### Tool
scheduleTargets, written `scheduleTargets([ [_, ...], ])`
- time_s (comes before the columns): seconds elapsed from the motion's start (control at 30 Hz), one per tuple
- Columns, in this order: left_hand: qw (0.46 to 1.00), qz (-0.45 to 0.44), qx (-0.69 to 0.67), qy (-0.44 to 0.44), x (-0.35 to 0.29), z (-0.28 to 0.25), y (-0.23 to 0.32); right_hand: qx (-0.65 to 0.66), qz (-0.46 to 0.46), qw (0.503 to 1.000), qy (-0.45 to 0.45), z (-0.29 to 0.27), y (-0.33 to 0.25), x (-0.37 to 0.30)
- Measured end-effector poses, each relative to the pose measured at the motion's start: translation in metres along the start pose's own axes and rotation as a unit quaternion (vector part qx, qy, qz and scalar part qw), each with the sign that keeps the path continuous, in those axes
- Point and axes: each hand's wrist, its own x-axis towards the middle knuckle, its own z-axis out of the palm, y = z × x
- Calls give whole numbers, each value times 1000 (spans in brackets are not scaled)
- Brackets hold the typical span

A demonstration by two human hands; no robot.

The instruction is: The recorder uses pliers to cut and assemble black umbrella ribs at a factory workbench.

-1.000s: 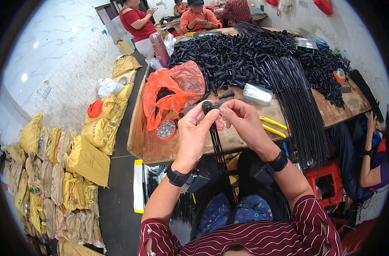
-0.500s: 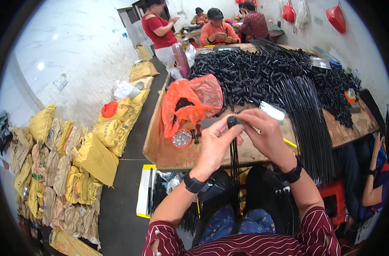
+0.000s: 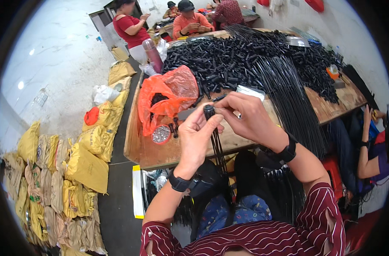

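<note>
My left hand (image 3: 193, 135) holds a short black cylindrical part (image 3: 209, 111) upright between thumb and fingers, above the near table edge. Several thin black rods (image 3: 218, 149) hang down from beneath the part toward my lap. Close on its right is my right hand (image 3: 252, 117), thumb and index finger pinched together beside the part's top. Whatever lies in that pinch is too small to make out. To the left of my hands stands a round red tub of small silvery metal pieces (image 3: 161, 134), with a few short black parts (image 3: 174, 128) next to it.
The wooden table (image 3: 149, 155) carries a wide heap of black parts (image 3: 228, 62), a bundle of long black rods (image 3: 290, 102), an orange-red plastic bag (image 3: 177, 85) and a pink flask (image 3: 152, 56). Yellow sacks (image 3: 88, 164) are piled at left. Several people sit or stand beyond; another person's arm (image 3: 367, 145) shows at right.
My view has swung, so the table and sacks sit further left in the picture. My right fingers have come off the part's top to its side; my left hand still holds it.
</note>
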Motion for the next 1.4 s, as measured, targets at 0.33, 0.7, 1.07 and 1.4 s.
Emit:
scheduleTargets([
  [0.33,996,-60,-43,-58,5,-12,-1,-36,-18,998,-50,-10,-3,5],
  [0.7,994,-38,-39,-97,8,-11,1,364,399,817,-202,-22,3,15],
  [1.07,992,-52,-97,-60,16,-20,-9,-222,124,949,-187,-24,81,-84],
  [1.4,993,-66,-79,-53,26,-17,-13,-246,186,934,-182,-16,102,-111],
])
